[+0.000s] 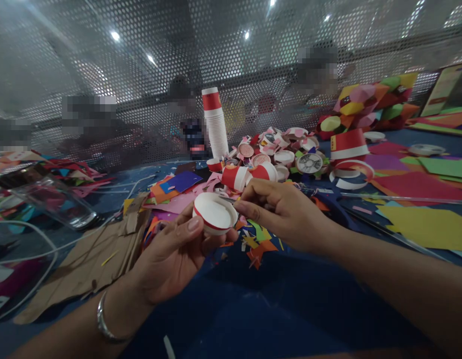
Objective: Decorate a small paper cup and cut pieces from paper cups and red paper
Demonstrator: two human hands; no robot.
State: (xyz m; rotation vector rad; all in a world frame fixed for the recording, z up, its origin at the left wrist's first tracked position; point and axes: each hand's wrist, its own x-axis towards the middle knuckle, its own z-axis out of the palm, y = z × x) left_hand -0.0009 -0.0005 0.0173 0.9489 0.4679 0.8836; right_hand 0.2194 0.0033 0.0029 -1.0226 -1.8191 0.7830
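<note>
My left hand (178, 249), a silver bangle on its wrist, grips a short white paper cup piece (212, 212) with a thin red edge. The piece is tilted, and its round white inside faces me. My right hand (279, 209) is pinched closed at the right side of its rim. A thin greyish sliver shows between those fingertips and the rim, too small to name. Just beyond the hands lie red and white paper cups (234, 177) on their sides. Coloured paper scraps (262, 242) are scattered below my right hand on the blue table (253, 304).
A tall stack of paper cups (217, 124) stands at the back, beside a heap of cut cup pieces (283, 157). Flat cardboard (84, 264) and a clear glass (59, 202) are on the left. Coloured sheets (428, 224) lie right. People stand beyond the perforated screen (141, 85).
</note>
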